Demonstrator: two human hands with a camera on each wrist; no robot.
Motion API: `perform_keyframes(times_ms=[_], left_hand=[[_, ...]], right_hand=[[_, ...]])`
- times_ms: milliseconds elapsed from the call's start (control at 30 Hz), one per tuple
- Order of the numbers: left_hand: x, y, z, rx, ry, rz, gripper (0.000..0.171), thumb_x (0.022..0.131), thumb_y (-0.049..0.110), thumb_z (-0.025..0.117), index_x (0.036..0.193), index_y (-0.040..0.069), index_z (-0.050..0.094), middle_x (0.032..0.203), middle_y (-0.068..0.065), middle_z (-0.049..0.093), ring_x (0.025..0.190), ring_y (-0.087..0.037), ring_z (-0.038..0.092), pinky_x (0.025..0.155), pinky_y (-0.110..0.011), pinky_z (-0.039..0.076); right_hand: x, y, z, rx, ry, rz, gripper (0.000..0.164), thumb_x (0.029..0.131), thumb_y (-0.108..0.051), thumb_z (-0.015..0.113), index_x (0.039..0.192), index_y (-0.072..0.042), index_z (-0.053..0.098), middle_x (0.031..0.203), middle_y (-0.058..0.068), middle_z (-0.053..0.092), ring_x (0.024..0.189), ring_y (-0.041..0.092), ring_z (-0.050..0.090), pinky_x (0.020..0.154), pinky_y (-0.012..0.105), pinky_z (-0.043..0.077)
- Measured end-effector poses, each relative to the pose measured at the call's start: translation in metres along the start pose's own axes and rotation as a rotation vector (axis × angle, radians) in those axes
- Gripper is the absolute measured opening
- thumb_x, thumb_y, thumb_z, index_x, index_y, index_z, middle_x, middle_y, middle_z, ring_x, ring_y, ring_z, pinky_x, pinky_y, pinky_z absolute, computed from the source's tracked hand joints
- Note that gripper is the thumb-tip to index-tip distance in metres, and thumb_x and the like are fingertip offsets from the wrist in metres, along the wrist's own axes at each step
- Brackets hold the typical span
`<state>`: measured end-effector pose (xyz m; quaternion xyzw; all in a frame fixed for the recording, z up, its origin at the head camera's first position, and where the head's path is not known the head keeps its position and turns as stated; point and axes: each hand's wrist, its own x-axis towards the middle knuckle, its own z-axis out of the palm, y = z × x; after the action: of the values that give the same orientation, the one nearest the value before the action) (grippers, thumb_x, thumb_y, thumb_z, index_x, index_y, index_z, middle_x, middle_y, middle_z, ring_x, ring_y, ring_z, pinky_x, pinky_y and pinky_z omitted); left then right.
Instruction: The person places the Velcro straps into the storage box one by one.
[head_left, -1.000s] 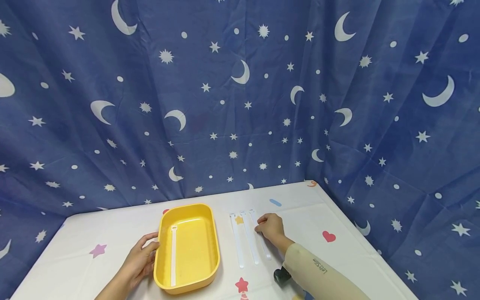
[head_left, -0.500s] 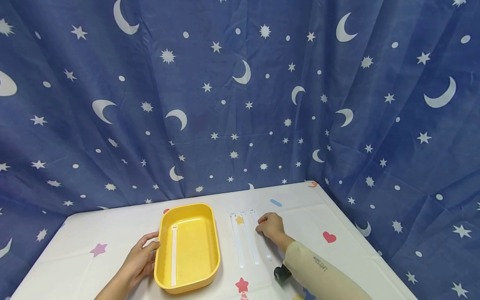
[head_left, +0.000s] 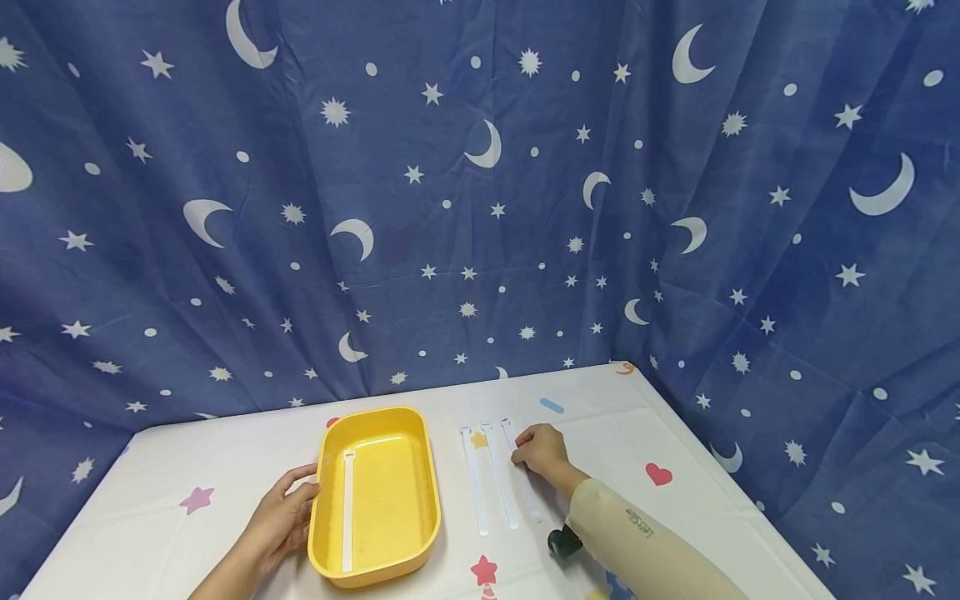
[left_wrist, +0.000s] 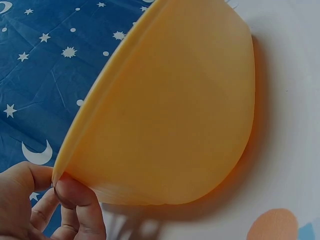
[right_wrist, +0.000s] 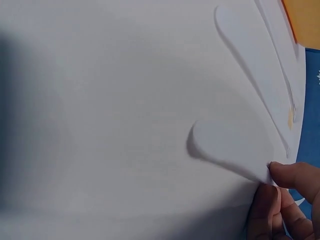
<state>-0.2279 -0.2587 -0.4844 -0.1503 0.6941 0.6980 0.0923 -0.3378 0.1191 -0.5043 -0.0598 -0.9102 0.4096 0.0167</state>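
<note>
My left hand (head_left: pixel 281 521) holds the left rim of a yellow plastic tub (head_left: pixel 432 492), thumb and fingers pinching its edge; the left wrist view shows the tub's outer wall (left_wrist: pixel 165 105) from the side. Flat along the tub's floor lies a white strap (head_left: pixel 347 512) with a slotted head. To the right of the tub, three similar straps lie side by side: a left one (head_left: pixel 474 483), a middle one (head_left: pixel 498 475) and a right one (head_left: pixel 528 492). Thumb and fingers of my right hand (head_left: pixel 543 452) pinch the right strap; in the right wrist view its rounded end (right_wrist: pixel 220 145) casts a shadow.
Below my right forearm, a black rounded object (head_left: pixel 564 544) rests on the table, partly hidden by the sleeve. A white cloth with printed shapes covers the table (head_left: pixel 630 533). Blue curtains (head_left: pixel 420 317) with moons and stars stand behind and at the right.
The near end of the right strap looks slightly shifted. Both hands and the yellow tub stay in place.
</note>
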Motion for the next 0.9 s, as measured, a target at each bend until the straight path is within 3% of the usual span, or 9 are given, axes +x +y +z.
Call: perform_keyframes(times_ms=[467, 900], left_hand=[[-0.001, 0.0, 0.0, -0.004, 0.001, 0.003, 0.052, 0.1, 0.016, 0.048, 0.148, 0.007, 0.029, 0.1, -0.006, 0.064, 0.084, -0.014, 0.065, 0.076, -0.034, 0.06], [0.001, -0.001, 0.0, -0.002, -0.005, 0.005, 0.053, 0.1, 0.017, 0.048, 0.149, 0.007, 0.029, 0.1, -0.005, 0.063, 0.082, -0.013, 0.064, 0.074, -0.032, 0.06]], right_hand=[[0.0, -0.001, -0.004, 0.03, -0.026, 0.01, 0.016, 0.07, 0.001, 0.08, 0.079, -0.003, 0.068, 0.065, 0.003, 0.061, 0.047, 0.009, 0.057, 0.045, 0.019, 0.049], [0.004, -0.001, -0.01, 0.168, -0.104, 0.115, 0.016, 0.073, 0.001, 0.078, 0.087, 0.0, 0.07, 0.067, 0.005, 0.064, 0.046, 0.007, 0.055, 0.046, 0.018, 0.05]])
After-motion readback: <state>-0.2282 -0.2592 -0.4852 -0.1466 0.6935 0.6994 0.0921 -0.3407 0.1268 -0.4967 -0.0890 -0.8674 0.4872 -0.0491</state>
